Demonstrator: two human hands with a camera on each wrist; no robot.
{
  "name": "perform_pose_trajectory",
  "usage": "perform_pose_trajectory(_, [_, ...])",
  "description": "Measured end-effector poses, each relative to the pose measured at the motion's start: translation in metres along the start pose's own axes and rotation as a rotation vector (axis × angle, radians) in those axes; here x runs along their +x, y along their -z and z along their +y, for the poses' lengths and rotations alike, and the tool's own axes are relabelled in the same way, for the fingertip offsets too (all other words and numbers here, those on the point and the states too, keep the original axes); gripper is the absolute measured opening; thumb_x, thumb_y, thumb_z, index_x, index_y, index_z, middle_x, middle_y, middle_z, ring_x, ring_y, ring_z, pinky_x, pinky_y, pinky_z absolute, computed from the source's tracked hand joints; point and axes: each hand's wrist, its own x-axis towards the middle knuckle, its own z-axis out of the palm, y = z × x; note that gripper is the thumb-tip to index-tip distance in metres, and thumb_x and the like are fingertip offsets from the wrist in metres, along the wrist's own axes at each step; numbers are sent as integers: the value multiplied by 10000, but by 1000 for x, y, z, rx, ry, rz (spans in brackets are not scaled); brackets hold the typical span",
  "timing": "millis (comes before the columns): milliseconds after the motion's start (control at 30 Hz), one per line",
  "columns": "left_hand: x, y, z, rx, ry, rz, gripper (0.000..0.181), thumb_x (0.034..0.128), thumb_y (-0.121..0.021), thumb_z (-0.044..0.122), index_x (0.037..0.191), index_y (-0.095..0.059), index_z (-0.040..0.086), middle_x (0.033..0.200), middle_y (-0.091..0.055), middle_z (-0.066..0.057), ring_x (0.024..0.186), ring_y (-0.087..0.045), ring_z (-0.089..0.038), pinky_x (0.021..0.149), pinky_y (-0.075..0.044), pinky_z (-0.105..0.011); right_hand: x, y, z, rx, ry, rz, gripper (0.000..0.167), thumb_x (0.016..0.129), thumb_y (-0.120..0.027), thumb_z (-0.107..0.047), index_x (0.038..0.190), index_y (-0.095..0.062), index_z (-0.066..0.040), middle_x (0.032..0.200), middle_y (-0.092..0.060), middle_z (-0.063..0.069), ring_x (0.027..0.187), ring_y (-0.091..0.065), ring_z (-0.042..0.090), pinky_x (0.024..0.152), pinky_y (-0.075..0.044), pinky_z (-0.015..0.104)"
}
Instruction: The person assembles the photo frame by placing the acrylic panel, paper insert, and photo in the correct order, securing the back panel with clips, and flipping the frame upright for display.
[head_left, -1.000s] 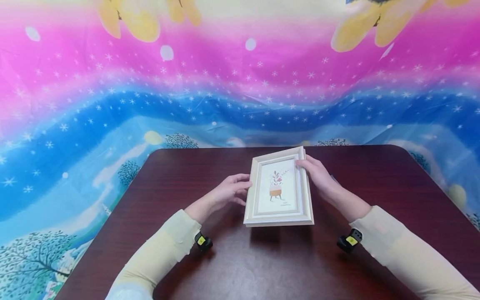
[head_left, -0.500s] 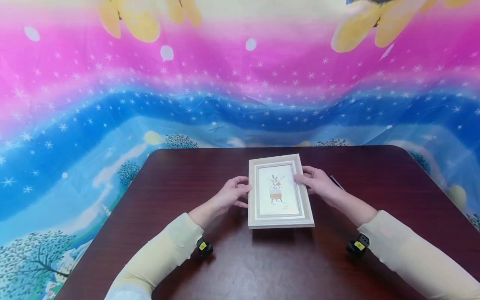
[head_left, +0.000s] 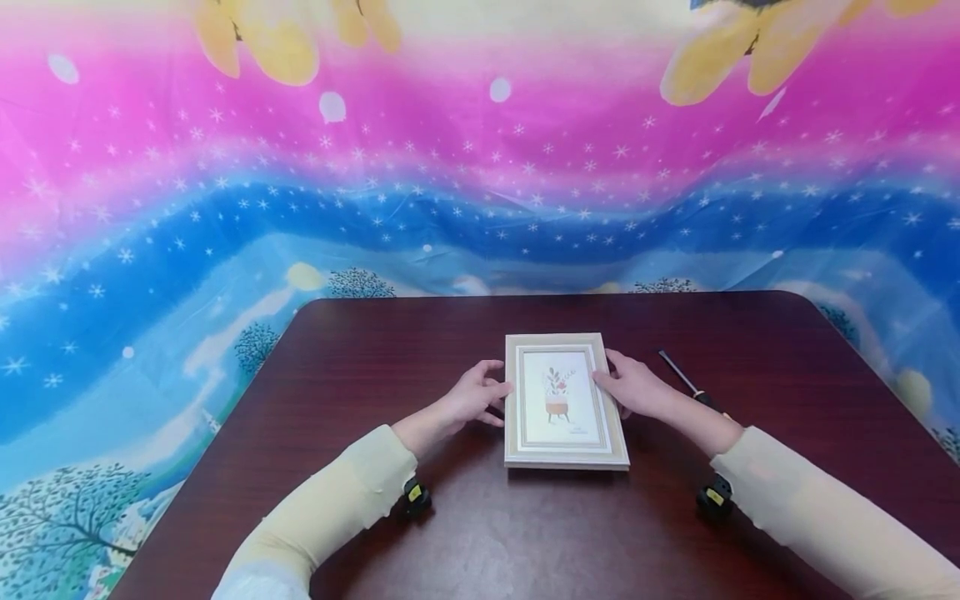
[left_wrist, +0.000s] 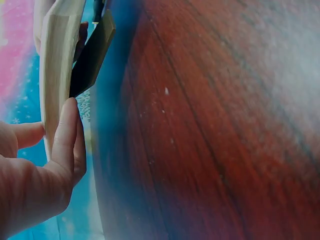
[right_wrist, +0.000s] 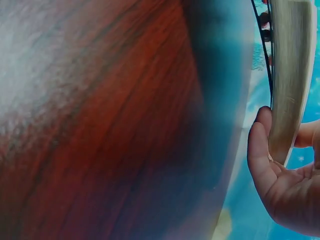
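Observation:
A cream picture frame (head_left: 566, 458) with a potted-plant print is held above the table between both hands, face up and tilted toward me. My left hand (head_left: 468, 396) grips its left side, thumb on the front edge and fingers behind, as the left wrist view shows. On the opposite side my right hand (head_left: 633, 383) pinches the border, its thumb on the front and its fingers curled behind. From the back of the frame a dark stand flap (left_wrist: 94, 55) sticks out at an angle in the left wrist view.
A screwdriver (head_left: 678, 371) lies on the dark red-brown table (head_left: 390, 333) beyond the right forearm, its handle partly hidden by that arm. A colourful printed cloth (head_left: 450, 167) hangs behind the table's far edge.
The picture frame has come lower and nearer to me, turning from a slant to nearly straight. Both hands move with it, and more of the screwdriver shows now.

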Motion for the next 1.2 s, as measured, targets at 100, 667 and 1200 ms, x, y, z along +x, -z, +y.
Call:
perform_pose_trajectory(100, [1, -1, -1, 50, 13, -3, 595, 987, -533, 56, 1504, -239, 27, 981, -596, -170, 705, -621, -200, 572, -567, -374, 2, -4, 1, -38, -8, -25, 584, 1038, -433, -153, 1461, -156, 138, 896, -627, 214, 520, -575, 197, 489, -527, 367])
perform_pose_trajectory(667, [8, 0, 0, 524, -23, -52, 603, 955, -511, 91, 1492, -254, -5, 783, -596, -79, 583, -575, -177, 475, -521, -314, 12, -12, 9, -222, -49, -68, 544, 1025, -434, -167, 1409, -242, 167, 625, -567, 94, 445, -541, 188, 467, -471, 320])
perform_pose_trajectory(1200, [13, -3, -1, 649, -25, -64, 636, 915, -501, 74, 1484, -241, -38, 708, -581, -70, 559, -554, -173, 488, -514, -297, 10, -11, 10, -342, -63, -67, 553, 1022, -438, -195, 1405, -274, 168, 575, -564, 78, 456, -531, 188, 473, -420, 302])
